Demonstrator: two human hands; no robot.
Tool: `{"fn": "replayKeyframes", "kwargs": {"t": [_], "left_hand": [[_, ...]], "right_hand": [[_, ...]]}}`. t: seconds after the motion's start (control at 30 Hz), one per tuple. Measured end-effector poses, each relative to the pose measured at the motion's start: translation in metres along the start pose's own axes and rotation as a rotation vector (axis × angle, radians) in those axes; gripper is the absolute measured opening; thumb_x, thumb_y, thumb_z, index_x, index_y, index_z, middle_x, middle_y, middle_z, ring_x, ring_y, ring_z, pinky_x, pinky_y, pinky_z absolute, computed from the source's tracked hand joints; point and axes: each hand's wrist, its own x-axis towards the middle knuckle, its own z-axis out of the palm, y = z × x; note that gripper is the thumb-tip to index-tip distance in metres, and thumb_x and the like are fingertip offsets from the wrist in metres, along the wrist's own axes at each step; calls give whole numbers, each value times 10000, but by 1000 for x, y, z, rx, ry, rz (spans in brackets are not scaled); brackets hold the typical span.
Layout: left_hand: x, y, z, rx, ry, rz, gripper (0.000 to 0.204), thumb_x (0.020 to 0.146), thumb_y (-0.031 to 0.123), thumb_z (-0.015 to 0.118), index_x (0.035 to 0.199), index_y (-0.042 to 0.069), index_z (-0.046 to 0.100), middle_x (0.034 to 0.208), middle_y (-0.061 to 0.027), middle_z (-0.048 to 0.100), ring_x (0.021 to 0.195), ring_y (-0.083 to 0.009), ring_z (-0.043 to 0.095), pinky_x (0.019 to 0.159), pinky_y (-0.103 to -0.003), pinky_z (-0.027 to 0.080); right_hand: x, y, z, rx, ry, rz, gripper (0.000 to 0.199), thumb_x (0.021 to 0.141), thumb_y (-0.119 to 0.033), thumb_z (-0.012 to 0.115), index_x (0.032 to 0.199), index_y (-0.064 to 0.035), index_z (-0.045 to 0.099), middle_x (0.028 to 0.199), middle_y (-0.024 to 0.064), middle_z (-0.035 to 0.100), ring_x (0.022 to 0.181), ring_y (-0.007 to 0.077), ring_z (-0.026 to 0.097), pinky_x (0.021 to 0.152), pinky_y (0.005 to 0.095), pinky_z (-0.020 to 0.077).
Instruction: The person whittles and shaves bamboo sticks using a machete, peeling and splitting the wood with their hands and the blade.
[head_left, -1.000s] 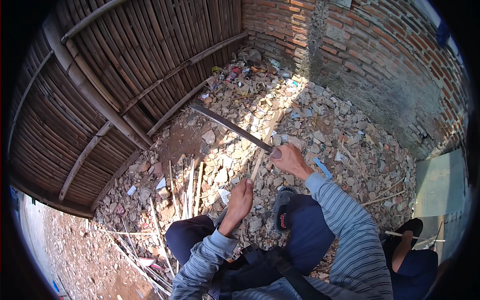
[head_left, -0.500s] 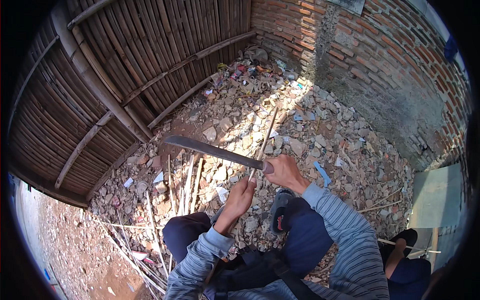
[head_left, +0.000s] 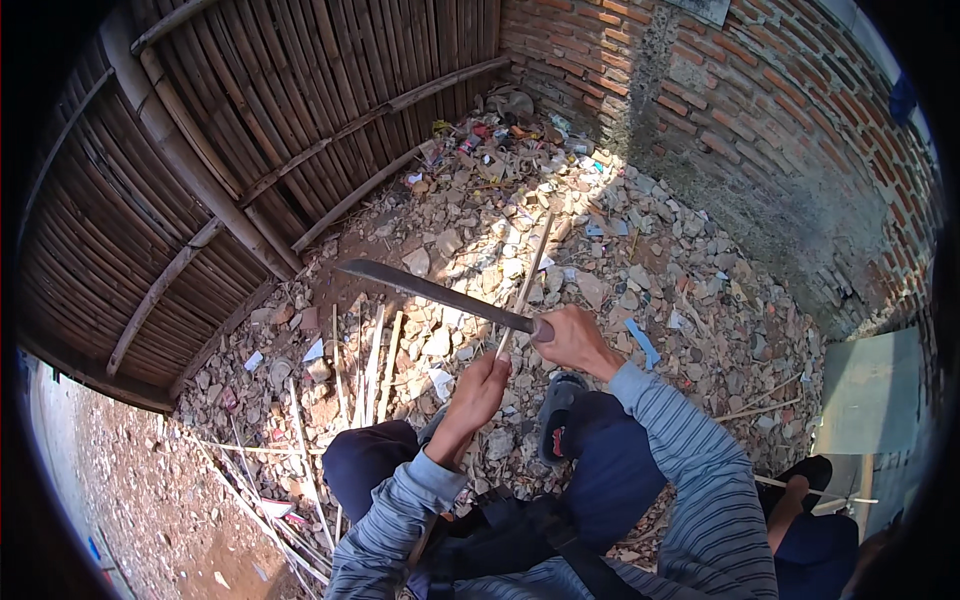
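Note:
My right hand point(head_left: 578, 343) is closed round the handle of a machete point(head_left: 430, 289), whose long dark blade points to the far left. In my left hand point(head_left: 477, 392), pinched between thumb and fingers, is the near end of a thin bamboo strip point(head_left: 535, 265). The strip slants up and away over the rubble. Near its handle the blade crosses the strip, just beyond my left fingertips; whether the edge bites into it cannot be made out. Both hands are in front of my bent knees, close together.
Several pale bamboo strips point(head_left: 391, 366) lie left of my knees on stony rubble point(head_left: 590, 290). A bamboo-slat wall point(head_left: 230, 120) stands at left, a brick wall point(head_left: 780, 130) at right. At lower right another person's leg point(head_left: 815, 550) shows beside a grey-green panel point(head_left: 870, 390).
My right hand and the machete have shifted slightly to the right along with the blade tip. My left hand still holds the strip in nearly the same place.

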Motion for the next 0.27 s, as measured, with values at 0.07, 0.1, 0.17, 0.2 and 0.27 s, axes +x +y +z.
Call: {"fn": "replayKeyframes", "kwargs": {"t": [0.07,0.1,0.17,0.2,0.27], "left_hand": [[1,-3,0,-106,-15,-27,454,1138,373,446,950,-23,560,744,-116,582,679,-242,535,663,-429,450],[1,-3,1,-145,-18,-60,452,1139,380,445,946,-13,557,744,-80,563,680,-205,505,651,-412,441],[-1,3,1,-182,-26,-88,451,1141,387,445,943,-3,554,745,-45,544,681,-167,476,639,-396,431],[-4,10,0,-188,-44,-132,437,1141,388,446,952,9,556,747,-34,541,681,-165,480,641,-386,431],[-6,16,-4,-221,-83,-228,410,1138,395,461,975,32,559,758,-19,542,689,-145,468,646,-368,431]], "right_hand": [[-3,-6,4,-56,5,-72,177,796,-245,733,840,-79,772,720,201,708,707,415,721,689,508,578],[-1,-4,5,-56,6,-71,177,796,-245,733,840,-79,772,720,201,708,707,415,721,689,508,578],[8,7,6,-50,32,43,179,809,-246,725,842,-78,777,725,208,708,723,417,727,692,499,582],[12,14,4,-52,40,48,179,809,-246,725,842,-78,777,725,208,708,723,417,727,692,499,582],[21,25,-4,-4,86,226,247,867,-274,687,883,-52,793,779,207,744,738,410,739,729,487,601]]}}
